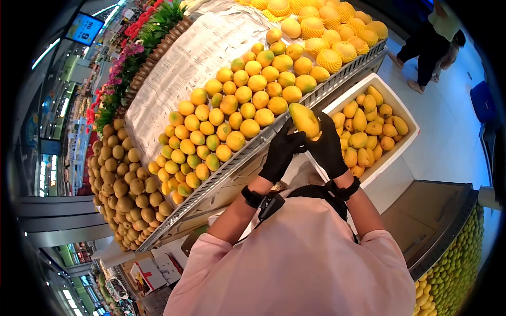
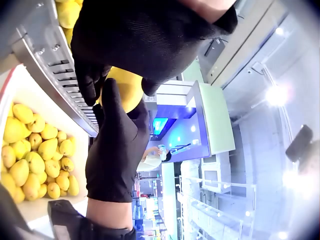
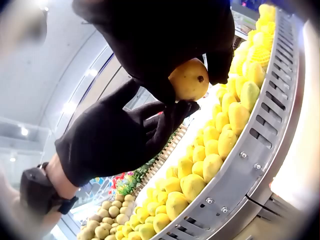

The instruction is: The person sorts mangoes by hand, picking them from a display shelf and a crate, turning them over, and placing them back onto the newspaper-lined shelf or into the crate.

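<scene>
Both hands wear black gloves. In the head view a yellow-green mango is held above the gap between the display shelf and a white box. The right hand grips it from the right side, fingers curled round it. The left hand is at its lower left, fingertips close to or touching it. In the right wrist view the mango shows its stem end, with the left hand beneath it. In the left wrist view the mango sits between the two hands.
A slatted metal rail edges the display of mangoes, with kiwis and netted fruit alongside. The white foam box at the right holds more mangoes. A person stands at the upper right.
</scene>
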A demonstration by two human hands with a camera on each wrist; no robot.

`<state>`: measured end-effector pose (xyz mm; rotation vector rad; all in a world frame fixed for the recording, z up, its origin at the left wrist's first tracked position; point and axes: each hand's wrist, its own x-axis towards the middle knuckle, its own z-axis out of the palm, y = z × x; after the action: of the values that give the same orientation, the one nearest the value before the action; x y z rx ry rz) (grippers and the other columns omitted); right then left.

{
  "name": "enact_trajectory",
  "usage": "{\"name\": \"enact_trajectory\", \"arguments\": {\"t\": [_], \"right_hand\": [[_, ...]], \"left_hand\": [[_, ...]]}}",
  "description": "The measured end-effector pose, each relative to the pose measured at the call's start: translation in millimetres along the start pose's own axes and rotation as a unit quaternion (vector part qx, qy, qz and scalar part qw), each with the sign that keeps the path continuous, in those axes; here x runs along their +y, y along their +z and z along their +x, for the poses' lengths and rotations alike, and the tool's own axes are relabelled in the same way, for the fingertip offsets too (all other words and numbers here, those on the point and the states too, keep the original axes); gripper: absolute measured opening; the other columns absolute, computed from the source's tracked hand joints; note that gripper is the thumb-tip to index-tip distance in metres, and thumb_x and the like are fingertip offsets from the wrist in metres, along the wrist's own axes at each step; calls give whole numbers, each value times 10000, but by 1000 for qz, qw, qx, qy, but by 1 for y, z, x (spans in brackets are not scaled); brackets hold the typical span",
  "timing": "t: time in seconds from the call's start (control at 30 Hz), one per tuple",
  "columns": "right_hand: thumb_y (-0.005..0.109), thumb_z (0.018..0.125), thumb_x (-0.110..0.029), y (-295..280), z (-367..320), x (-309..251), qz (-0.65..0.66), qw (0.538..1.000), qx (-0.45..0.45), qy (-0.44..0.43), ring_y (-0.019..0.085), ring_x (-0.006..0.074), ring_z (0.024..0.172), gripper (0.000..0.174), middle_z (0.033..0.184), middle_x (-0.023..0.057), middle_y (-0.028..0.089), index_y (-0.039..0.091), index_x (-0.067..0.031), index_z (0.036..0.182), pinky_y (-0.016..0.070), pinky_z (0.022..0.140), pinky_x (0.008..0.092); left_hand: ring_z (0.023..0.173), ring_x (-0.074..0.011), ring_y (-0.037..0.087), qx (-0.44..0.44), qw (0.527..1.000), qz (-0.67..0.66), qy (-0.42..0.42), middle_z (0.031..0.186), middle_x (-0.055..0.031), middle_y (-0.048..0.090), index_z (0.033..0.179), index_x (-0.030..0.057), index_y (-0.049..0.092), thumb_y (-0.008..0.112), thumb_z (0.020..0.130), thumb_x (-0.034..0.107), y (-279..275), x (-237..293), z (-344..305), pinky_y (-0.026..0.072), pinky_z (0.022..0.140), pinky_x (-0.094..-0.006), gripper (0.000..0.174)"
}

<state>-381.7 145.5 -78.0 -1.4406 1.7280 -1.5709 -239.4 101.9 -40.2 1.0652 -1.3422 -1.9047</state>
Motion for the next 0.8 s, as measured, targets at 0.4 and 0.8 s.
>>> {"name": "enact_trajectory", "arguments": {"t": [0.4,0.8], "right_hand": [[736,827,-106,-20,-2,-3,193,966,-133,111,601,123,956,485,1109,58,619,527,-30,1258,494,814,266],[713,819,-66,-11,8,-12,226,933,-243,140,589,177,1081,554,1227,103,584,483,0,1318,498,921,302]], "left_hand": [[1030,-209,590,-74,872,424,233,1113,-73,616,1194,15,535,767,767,88,-53,3,-1,483,877,-329,491],[1189,-238,533,29,977,79,198,1280,-131,531,1399,45,344,793,682,4,-33,-7,-18,448,1001,-371,847]]}}
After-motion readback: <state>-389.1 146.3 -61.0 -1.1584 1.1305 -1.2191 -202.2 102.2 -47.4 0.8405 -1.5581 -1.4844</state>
